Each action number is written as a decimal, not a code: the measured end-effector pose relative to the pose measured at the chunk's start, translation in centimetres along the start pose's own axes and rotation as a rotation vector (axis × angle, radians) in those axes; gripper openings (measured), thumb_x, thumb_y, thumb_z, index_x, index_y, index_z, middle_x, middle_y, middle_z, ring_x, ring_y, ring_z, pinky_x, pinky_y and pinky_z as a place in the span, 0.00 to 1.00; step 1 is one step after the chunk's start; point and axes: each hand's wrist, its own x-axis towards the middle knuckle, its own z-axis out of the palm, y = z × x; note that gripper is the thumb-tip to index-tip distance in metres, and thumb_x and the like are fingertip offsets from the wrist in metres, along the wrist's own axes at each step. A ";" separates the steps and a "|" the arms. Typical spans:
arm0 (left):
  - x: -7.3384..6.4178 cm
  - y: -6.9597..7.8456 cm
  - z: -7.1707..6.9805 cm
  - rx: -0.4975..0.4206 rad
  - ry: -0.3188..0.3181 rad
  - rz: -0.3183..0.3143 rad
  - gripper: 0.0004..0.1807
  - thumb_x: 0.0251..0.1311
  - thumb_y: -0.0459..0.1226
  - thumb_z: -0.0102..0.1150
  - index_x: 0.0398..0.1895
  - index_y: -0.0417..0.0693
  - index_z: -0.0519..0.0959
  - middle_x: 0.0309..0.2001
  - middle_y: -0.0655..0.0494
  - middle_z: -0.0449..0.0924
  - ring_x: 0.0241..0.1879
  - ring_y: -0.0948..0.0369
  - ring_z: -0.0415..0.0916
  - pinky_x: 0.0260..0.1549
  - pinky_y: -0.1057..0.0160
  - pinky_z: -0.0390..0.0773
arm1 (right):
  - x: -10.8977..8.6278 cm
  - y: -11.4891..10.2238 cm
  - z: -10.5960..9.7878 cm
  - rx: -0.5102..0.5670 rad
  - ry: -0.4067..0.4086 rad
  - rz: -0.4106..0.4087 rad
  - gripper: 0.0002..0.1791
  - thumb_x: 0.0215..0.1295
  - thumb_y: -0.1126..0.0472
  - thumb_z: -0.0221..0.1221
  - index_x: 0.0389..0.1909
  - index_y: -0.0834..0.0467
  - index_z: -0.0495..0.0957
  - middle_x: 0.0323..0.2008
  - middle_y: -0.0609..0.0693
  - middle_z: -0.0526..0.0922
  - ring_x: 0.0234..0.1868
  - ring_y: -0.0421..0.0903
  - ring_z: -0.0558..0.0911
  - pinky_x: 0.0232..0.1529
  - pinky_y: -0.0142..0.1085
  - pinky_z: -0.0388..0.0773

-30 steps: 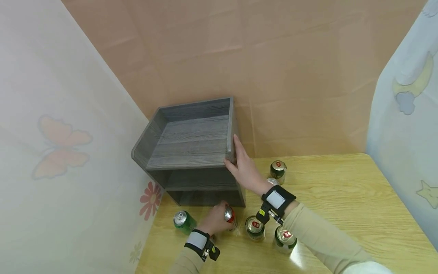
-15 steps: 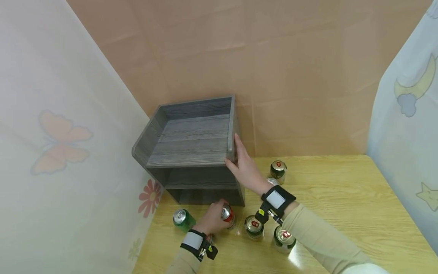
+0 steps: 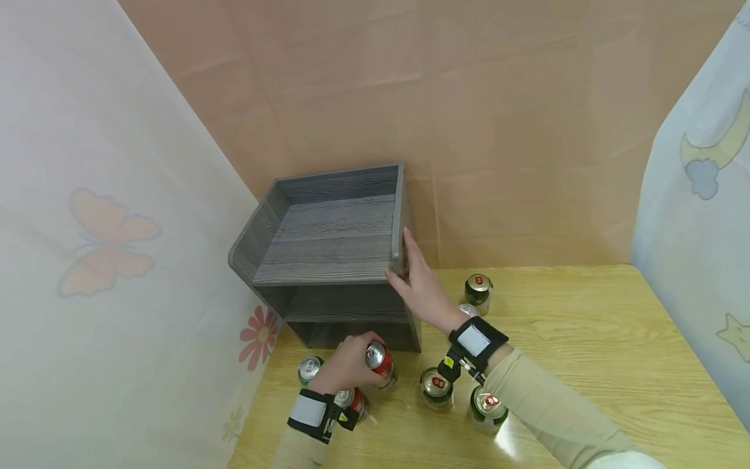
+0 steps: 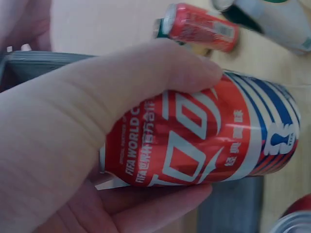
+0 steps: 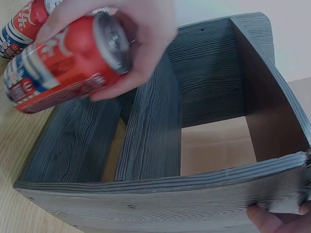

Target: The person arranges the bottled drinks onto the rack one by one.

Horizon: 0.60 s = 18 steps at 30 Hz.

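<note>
In the head view, my left hand point(image 3: 350, 365) grips a red soda can point(image 3: 379, 362) in front of the lower opening of a grey wooden shelf point(image 3: 328, 241). The left wrist view shows the thumb along one side of the can point(image 4: 194, 136) and fingers along the other. Seen from the right wrist, the can point(image 5: 68, 63) is tilted and lifted above the table. My right hand point(image 3: 424, 290) rests with straight fingers against the shelf's right side panel, its thumb at the front edge. A second red can point(image 3: 353, 404) stands beneath my left wrist.
A green can point(image 3: 309, 370) stands left of my left hand, partly hidden. Two dark green cans with gold tops, one nearer the shelf point(image 3: 436, 389) and one farther right point(image 3: 487, 409), stand near my right wrist. Another green can point(image 3: 478, 293) and a silver-topped can point(image 3: 467, 310) are behind it.
My left hand has raised the red can off the table and drawn it slightly left, uncovering more of the second red can. The right hand keeps its place on the shelf.
</note>
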 end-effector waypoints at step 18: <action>-2.0 4.2 -5.5 0.045 0.147 0.047 0.34 0.46 0.34 0.80 0.59 0.44 0.76 0.44 0.55 0.84 0.38 0.64 0.83 0.34 0.67 0.81 | 0.2 0.3 -0.1 -0.058 0.024 0.012 0.48 0.76 0.51 0.55 0.83 0.53 0.34 0.81 0.53 0.43 0.68 0.61 0.69 0.62 0.54 0.71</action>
